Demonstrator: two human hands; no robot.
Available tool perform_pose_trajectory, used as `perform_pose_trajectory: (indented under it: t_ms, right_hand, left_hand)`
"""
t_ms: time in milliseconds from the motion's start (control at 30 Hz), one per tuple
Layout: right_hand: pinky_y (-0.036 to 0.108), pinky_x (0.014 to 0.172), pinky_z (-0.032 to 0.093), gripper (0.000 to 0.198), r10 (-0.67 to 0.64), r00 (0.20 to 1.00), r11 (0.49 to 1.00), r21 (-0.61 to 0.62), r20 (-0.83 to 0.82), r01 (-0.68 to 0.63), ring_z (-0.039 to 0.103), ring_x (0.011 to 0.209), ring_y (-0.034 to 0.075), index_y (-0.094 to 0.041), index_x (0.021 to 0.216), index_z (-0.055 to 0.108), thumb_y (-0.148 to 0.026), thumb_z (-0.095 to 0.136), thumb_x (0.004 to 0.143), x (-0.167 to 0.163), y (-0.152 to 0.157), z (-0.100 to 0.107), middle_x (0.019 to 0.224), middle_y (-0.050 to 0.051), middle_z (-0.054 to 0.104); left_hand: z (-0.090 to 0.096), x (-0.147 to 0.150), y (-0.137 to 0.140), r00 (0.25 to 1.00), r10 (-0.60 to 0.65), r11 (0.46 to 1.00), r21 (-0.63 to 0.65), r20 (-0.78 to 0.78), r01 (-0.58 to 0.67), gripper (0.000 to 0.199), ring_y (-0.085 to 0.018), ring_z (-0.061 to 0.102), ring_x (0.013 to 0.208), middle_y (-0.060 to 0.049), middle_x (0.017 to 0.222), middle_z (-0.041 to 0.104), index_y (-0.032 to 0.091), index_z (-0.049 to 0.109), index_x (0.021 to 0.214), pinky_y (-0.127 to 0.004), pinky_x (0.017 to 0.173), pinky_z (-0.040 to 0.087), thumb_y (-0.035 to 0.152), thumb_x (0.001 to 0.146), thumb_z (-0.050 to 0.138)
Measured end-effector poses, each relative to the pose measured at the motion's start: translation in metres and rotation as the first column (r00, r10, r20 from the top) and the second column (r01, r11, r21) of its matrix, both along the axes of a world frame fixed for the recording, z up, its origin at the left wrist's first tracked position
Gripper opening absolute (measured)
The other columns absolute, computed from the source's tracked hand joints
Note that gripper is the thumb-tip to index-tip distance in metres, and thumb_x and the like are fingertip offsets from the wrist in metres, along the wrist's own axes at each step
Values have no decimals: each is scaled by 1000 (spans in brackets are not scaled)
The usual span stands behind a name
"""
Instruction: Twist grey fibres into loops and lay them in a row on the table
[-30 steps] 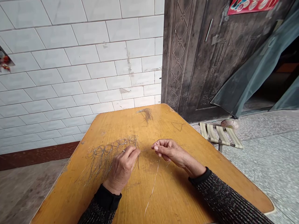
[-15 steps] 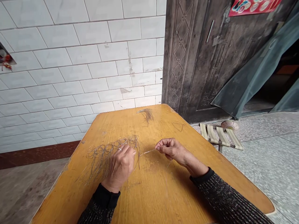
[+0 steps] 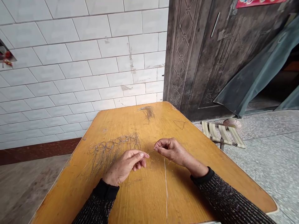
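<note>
A thin wire [image 3: 151, 152] runs across the short gap between my two hands. My left hand [image 3: 126, 164] is closed, thumb and forefinger pinching the wire's left end, and the back of the hand faces down toward the table. On the other side my right hand [image 3: 173, 151] is closed in a pinch on the same wire. Below the right fingers, a pale strand [image 3: 166, 186] hangs or lies toward the front edge; whether it joins the held wire I cannot tell. Left of my left hand lies a row of looped wires [image 3: 111, 147] with long tails.
A small bunch of wires [image 3: 147, 111] lies at the far end of the wooden table [image 3: 140, 199], with a bent wire [image 3: 180, 123] near its right edge. A tiled wall [image 3: 98, 65] stands behind. To the right are a dark door [image 3: 205, 62] and a strapped stool [image 3: 223, 134].
My left hand has turned over and come forward to the right, closer to my right hand. The pale strand below my right hand has come into view. The view has shifted slightly.
</note>
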State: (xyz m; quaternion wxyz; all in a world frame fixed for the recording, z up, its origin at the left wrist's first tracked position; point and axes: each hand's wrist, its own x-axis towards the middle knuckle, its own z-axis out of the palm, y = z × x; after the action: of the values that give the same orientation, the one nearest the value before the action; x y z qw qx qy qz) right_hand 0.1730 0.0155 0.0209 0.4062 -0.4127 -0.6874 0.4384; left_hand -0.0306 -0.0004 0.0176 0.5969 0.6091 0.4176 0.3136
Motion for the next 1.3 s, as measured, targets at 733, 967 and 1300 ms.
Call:
perform_pose_trajectory:
  t_ms: [733, 967, 1300]
  right_hand:
    - [19, 47, 26, 17, 118, 962, 983, 105, 245, -148, 31, 51, 6, -13, 73, 56, -25, 47, 82, 3, -7, 1, 56, -4, 40]
    - [19, 47, 26, 17, 100, 961, 982, 128, 259, -137, 31, 49, 6, -13, 71, 57, -24, 48, 81, 1, -7, 2, 54, -4, 40]
    - [20, 49, 27, 16, 1, 952, 976, 205, 305, -67, 36, 50, 7, -13, 70, 57, -21, 47, 80, 2, -7, 2, 55, -3, 45]
  left_hand:
    - [9, -13, 4, 976, -130, 991, -41, -173, 125, 26, -6, 35, 41, 6, 45, 45, 12, 61, 83, -19, 41, 20, 34, 73, 51]
    - [16, -17, 5, 920, -111, 988, 56, -375, 142, 25, -8, 41, 45, 6, 48, 45, 14, 57, 79, -19, 44, 31, 37, 76, 49]
    - [25, -12, 0, 904, -5, 987, 144, -428, 73, 21, -9, 41, 46, 5, 48, 46, 15, 55, 72, -20, 46, 29, 34, 75, 46]
